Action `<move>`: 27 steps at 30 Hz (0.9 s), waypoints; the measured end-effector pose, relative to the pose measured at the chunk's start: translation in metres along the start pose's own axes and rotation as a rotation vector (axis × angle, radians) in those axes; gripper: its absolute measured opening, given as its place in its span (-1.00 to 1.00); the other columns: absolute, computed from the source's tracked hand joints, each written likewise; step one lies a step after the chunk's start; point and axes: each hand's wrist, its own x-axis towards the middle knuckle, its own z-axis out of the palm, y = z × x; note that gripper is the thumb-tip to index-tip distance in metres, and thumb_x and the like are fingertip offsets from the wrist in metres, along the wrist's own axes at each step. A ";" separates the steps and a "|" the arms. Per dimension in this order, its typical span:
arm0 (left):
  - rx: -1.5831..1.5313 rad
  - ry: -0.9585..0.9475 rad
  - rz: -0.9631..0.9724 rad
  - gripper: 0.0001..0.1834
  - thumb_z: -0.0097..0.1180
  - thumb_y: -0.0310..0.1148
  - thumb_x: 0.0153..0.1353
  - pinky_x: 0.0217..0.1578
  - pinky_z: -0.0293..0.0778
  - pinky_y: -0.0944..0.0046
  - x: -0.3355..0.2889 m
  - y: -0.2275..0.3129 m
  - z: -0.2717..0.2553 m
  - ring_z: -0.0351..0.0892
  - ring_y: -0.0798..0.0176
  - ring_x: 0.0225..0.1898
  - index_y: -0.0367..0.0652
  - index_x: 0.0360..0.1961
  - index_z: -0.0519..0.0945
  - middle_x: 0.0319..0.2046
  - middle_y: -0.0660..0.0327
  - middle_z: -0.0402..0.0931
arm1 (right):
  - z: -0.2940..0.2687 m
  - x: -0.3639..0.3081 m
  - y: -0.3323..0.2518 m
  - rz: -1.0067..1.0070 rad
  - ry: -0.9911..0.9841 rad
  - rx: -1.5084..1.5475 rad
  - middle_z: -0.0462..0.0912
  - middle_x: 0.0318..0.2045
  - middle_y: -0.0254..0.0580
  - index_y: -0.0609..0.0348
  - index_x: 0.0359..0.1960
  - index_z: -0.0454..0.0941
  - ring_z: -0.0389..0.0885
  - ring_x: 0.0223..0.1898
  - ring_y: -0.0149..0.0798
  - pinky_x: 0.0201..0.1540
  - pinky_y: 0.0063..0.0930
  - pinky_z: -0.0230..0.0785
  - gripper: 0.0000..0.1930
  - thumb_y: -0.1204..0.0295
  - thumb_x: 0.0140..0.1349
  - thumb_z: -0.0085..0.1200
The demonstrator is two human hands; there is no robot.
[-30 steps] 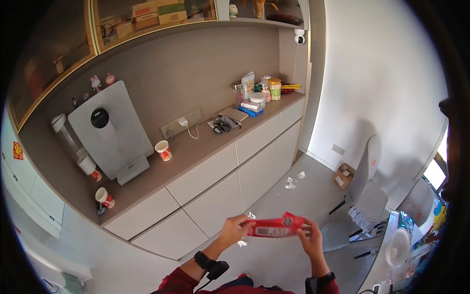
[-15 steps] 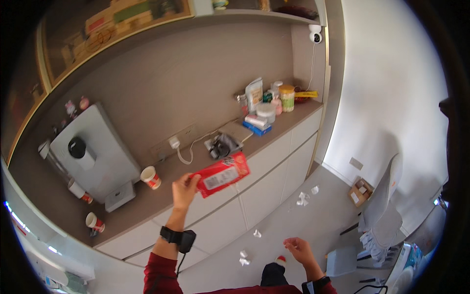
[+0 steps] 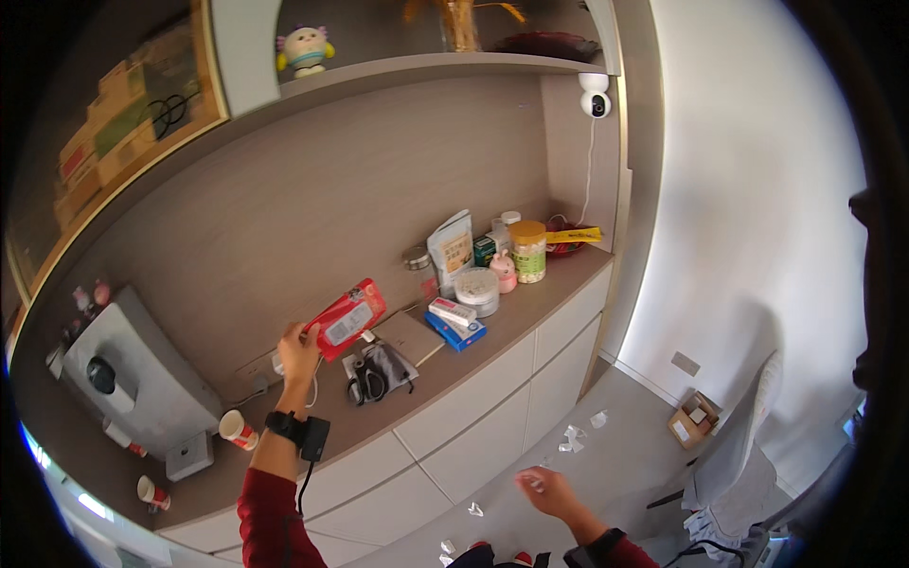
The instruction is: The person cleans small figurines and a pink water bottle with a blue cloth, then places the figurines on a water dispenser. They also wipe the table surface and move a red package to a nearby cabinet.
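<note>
My left hand (image 3: 300, 352) pinches the lower left corner of a flat red packet (image 3: 350, 320) with a pale printed panel. The packet is tilted, held over the rear of the counter (image 3: 473, 358). Just below it on the counter lie a grey pouch (image 3: 390, 364) and a black coiled item (image 3: 367, 382), perhaps a cable. To their right a white-and-red small box (image 3: 453, 312) rests on a blue box (image 3: 456, 333). My right hand (image 3: 549, 492) hangs over the floor in front of the drawers, fingers loosely bent and apart, holding nothing visible.
A grey water dispenser (image 3: 142, 364) and paper cups (image 3: 239, 431) stand at the left. A round tub (image 3: 476, 292), a yellow-lidded jar (image 3: 528, 251) and a white pouch (image 3: 452, 251) crowd the right end. White scraps (image 3: 572, 438), a cardboard box (image 3: 694, 420) and a chair (image 3: 743, 445) are on the floor.
My left hand has carried the red packet from in front of the counter's edge to over its rear, near the wall. The view has shifted, and my right hand still hangs low.
</note>
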 end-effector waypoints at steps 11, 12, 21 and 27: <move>-0.221 -0.374 0.234 -0.92 0.22 -0.55 0.07 -0.54 0.33 0.39 -0.011 0.058 0.014 0.42 0.33 -0.57 -0.34 -0.45 0.56 -0.53 0.14 0.45 | -0.022 0.135 -0.062 -0.187 0.167 0.189 0.65 -0.30 -0.26 0.08 -0.13 0.55 0.63 -0.32 -0.30 -0.31 -0.46 0.42 -0.79 0.40 0.19 0.12; -0.232 -0.405 0.241 -0.93 0.21 -0.55 0.07 -0.53 0.33 0.39 -0.014 0.061 0.018 0.42 0.33 -0.57 -0.34 -0.45 0.56 -0.53 0.14 0.45 | -0.021 0.142 -0.065 -0.216 0.178 0.208 0.65 -0.29 -0.27 0.08 -0.13 0.54 0.62 -0.32 -0.28 -0.32 -0.46 0.42 -0.78 0.40 0.18 0.13; 0.055 -0.185 0.090 -0.85 0.22 -0.45 0.12 -0.58 0.29 0.33 0.023 0.015 0.007 0.41 0.30 -0.63 -0.31 -0.46 0.54 -0.57 0.09 0.43 | 0.030 0.246 -0.054 -0.546 -0.077 -0.479 0.50 0.02 -0.28 0.06 -0.02 0.47 0.38 0.11 -0.12 0.05 -0.22 0.28 -0.65 0.37 0.12 0.10; 0.153 0.036 0.187 -0.82 0.24 -0.39 0.11 -0.52 0.40 0.26 0.033 -0.004 0.041 0.52 0.14 -0.58 -0.31 -0.45 0.55 -0.50 0.06 0.48 | 0.080 0.301 -0.039 -0.710 -0.118 -0.725 0.36 0.20 -0.16 0.14 0.10 0.42 0.25 0.26 -0.08 0.24 -0.07 0.09 -0.55 0.24 0.20 0.01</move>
